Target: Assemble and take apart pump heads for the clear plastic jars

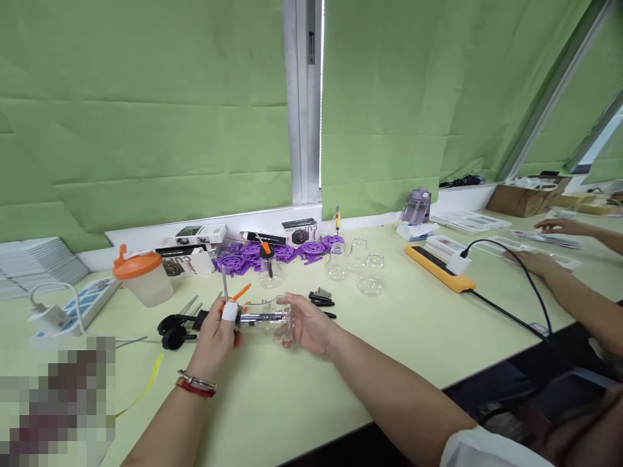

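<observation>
A clear glass bottle [265, 316] lies sideways between my two hands, with a dark and silvery tube inside it. My left hand [217, 334] is closed around its neck end, a white covering on the thumb; black and orange parts show beside those fingers. My right hand [311, 324] grips the wide base. Left of my left hand are black parts with thin metal tubes [174, 329]. Beyond it stands a glass bottle with a black and orange top [269, 272]. A small spring [321, 292] and black pieces lie past my right hand.
Open glass bottles [370, 279] stand behind, near purple plastic parts [250, 255] and printed boxes [187, 261]. An orange-lidded cup [146, 282] and a white power strip [100, 299] are left. A yellow power strip [438, 267] trails cables right, near another person's hands [533, 264].
</observation>
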`<move>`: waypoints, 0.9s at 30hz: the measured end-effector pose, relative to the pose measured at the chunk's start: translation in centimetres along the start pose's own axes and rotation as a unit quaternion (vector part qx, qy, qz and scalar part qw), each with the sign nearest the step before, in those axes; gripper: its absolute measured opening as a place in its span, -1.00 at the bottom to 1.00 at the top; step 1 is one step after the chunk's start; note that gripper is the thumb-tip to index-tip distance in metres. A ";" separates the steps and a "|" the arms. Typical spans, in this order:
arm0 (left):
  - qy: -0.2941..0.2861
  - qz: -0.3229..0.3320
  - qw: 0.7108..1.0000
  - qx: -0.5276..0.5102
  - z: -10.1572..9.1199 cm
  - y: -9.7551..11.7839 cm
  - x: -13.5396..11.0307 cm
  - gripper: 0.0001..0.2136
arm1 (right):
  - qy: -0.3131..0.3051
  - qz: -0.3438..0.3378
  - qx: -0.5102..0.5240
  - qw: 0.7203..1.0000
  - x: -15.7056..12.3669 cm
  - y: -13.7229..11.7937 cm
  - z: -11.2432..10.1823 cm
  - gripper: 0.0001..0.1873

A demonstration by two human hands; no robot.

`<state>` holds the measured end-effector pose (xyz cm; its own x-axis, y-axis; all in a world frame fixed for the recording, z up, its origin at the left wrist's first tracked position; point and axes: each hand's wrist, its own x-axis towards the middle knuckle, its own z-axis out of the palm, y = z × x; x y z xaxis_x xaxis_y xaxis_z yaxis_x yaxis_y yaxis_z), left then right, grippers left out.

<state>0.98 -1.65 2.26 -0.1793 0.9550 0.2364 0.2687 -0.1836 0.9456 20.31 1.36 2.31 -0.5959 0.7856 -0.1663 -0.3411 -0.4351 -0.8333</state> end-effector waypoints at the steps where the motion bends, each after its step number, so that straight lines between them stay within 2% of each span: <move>1: 0.006 -0.003 0.999 0.035 0.0 0.1 -0.1 -0.68 | 0.000 -0.003 -0.001 1.000 0.0 0.0 0.1 -0.49; 4: 0.023 -0.016 0.997 0.074 0.2 0.4 -0.1 -0.67 | -0.004 -0.021 -0.036 0.999 -0.1 -0.1 0.1 -0.50; 7: 0.018 -0.053 0.997 0.057 0.7 0.6 0.0 -0.64 | -0.007 -0.090 -0.162 0.983 -0.6 -0.5 -0.1 -0.53; 9: 0.016 -0.105 0.994 0.024 1.1 0.6 0.1 -0.60 | -0.020 -0.187 -0.299 0.936 -1.1 -0.9 -0.2 -0.46; 11: 0.020 -0.144 0.989 -0.010 1.2 0.6 0.1 -0.59 | -0.046 -0.283 -0.411 0.866 -1.6 -1.3 -0.2 -0.30; 12: 0.027 -0.147 0.989 -0.018 1.2 0.5 0.1 -0.59 | -0.056 -0.313 -0.438 0.841 -1.8 -1.3 -0.2 -0.23; 13: 0.039 -0.137 0.990 -0.017 1.1 0.4 0.2 -0.60 | -0.057 -0.328 -0.442 0.833 -1.8 -1.3 -0.2 -0.16; 14: 0.059 -0.115 0.992 -0.005 1.0 0.4 0.2 -0.61 | -0.048 -0.323 -0.426 0.844 -1.7 -1.2 -0.3 -0.12; 15: 0.082 -0.083 0.993 0.016 0.8 0.3 0.2 -0.64 | -0.033 -0.296 -0.392 0.870 -1.4 -1.0 -0.4 -0.13; 17: 0.119 -0.014 0.991 0.066 0.5 0.2 0.2 -0.68 | 0.002 -0.188 -0.310 0.932 -0.8 -0.4 -0.7 -0.22; 18: 0.130 0.013 0.988 0.082 0.4 0.1 0.2 -0.70 | 0.013 -0.128 -0.285 0.950 -0.5 -0.2 -0.8 -0.24; 19: 0.134 0.028 0.987 0.089 0.4 0.1 0.2 -0.71 | 0.021 -0.091 -0.281 0.955 -0.3 0.0 -0.9 -0.23; 20: 0.131 0.025 0.988 0.083 0.4 0.1 0.2 -0.71 | 0.026 -0.089 -0.299 0.950 -0.2 0.0 -0.9 -0.20; 21: 0.122 0.007 0.990 0.066 0.5 0.1 0.2 -0.70 | 0.025 -0.121 -0.334 0.934 -0.3 -0.1 -0.9 -0.17; 24: 0.093 -0.076 0.993 -0.005 0.7 0.2 0.1 -0.64 | -0.005 -0.301 -0.427 0.853 -0.9 -0.6 -0.5 -0.18; 25: 0.089 -0.086 0.992 -0.020 0.8 0.2 0.0 -0.62 | -0.016 -0.330 -0.430 0.840 -1.0 -0.6 -0.4 -0.16; 26: 0.092 -0.082 0.992 -0.028 0.7 0.2 0.0 -0.62 | -0.020 -0.331 -0.417 0.846 -1.1 -0.6 -0.2 -0.14; 27: 0.102 -0.066 0.992 -0.028 0.7 0.3 -0.1 -0.63 | -0.016 -0.306 -0.386 0.870 -1.0 -0.5 -0.1 -0.14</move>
<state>1.69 -1.59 2.34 -0.3979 0.9059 0.1448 0.1778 -0.0787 0.9809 21.18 0.85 2.83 -0.4991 0.7480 0.4375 -0.0184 0.4956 -0.8683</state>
